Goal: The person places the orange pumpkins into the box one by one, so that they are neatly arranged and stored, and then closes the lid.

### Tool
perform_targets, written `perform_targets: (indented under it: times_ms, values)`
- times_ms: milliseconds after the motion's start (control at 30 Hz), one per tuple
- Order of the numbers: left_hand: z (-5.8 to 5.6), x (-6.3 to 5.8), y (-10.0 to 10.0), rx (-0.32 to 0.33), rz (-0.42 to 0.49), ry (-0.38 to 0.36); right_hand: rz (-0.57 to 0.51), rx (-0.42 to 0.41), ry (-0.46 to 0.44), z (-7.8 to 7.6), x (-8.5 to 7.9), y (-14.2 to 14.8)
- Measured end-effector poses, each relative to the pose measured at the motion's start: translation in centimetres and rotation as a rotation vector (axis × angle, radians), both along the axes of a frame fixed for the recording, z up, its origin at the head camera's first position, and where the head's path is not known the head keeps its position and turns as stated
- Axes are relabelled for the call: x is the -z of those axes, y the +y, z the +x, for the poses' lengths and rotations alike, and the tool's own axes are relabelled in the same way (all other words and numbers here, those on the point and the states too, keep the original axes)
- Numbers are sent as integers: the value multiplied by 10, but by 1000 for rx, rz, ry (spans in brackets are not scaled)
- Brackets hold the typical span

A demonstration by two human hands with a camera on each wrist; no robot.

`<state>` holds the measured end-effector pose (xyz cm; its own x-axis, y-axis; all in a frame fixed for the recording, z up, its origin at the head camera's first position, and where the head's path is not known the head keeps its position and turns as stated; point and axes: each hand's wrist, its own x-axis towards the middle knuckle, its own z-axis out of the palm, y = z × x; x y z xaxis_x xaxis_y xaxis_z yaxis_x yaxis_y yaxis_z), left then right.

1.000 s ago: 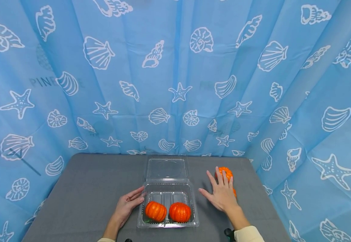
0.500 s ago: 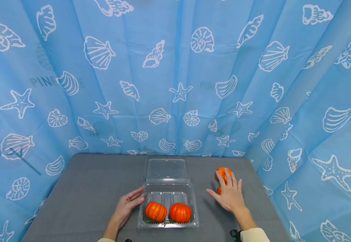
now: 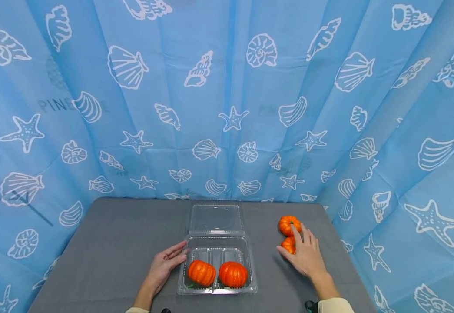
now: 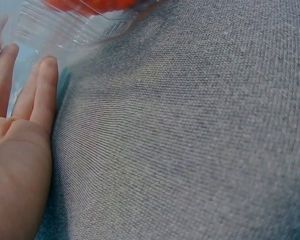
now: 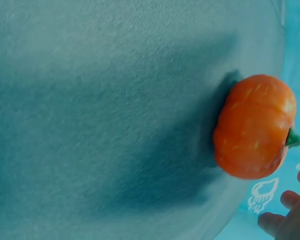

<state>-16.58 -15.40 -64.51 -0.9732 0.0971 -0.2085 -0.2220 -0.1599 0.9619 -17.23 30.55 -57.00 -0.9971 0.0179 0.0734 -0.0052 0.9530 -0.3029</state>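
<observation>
My left hand (image 3: 162,267) rests its fairly straight fingers against the left side of a clear plastic clamshell box (image 3: 253,274). Two orange toy pumpkins (image 3: 232,274) sit side by side in the box's near half. On the right, my right hand (image 3: 309,256) reaches over the table with fingers spread and lightly bent. Its thumb and index finger lie around the nearer loose pumpkin (image 3: 288,245), partly covering it. Just beyond is another loose pumpkin (image 3: 287,222). In the right wrist view, one pumpkin (image 5: 255,127) with a green stem stands close to the fingertips (image 5: 271,222).
The box's clear lid (image 3: 216,217) lies folded back on the far side. A grey cloth (image 3: 133,234) covers the table. Behind it and at the sides hangs a blue curtain (image 3: 227,143) with white shell prints.
My right hand has moved right and slightly nearer, uncovering the far loose pumpkin and much of the nearer one. My left hand and the box have stayed still.
</observation>
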Motion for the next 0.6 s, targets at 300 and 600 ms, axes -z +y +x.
perform_targets:
  times_ms: [300,600]
  values:
    - [-1,1,1,-4,-6,9,-52,43,-96,5,6,19]
    - [0,0,1,13,0,25,-91,74,-166,8,13,31]
